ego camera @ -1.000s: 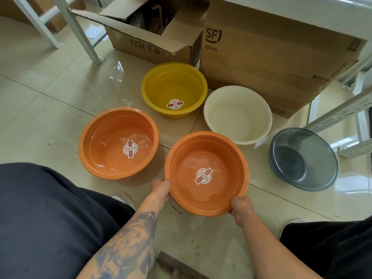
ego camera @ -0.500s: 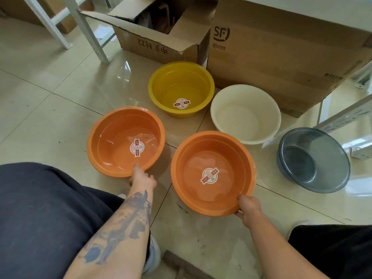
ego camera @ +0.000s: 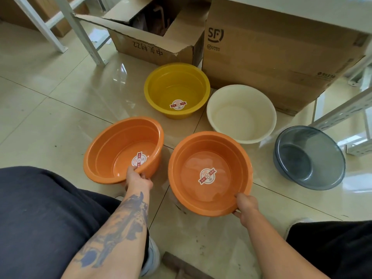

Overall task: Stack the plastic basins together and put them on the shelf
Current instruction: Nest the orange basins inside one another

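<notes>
Several plastic basins lie on the tiled floor. My left hand [ego camera: 137,179] grips the near rim of the left orange basin [ego camera: 112,150], which is tilted with its near side raised. My right hand [ego camera: 246,206] holds the near right rim of the right orange basin [ego camera: 209,158], which sits flat. Behind them stand a yellow basin [ego camera: 177,85], a cream basin [ego camera: 241,111] and, at the right, a translucent grey basin [ego camera: 310,158].
An open cardboard box [ego camera: 153,47] and a large closed SF box [ego camera: 271,53] stand behind the basins. White shelf legs [ego camera: 80,31] rise at the back left, and a shelf frame [ego camera: 342,111] at the right. My dark-trousered knees fill the lower corners.
My left hand moved from the right orange basin to the left one, took its near rim and tilted it up. My right hand stayed on the right orange basin.
</notes>
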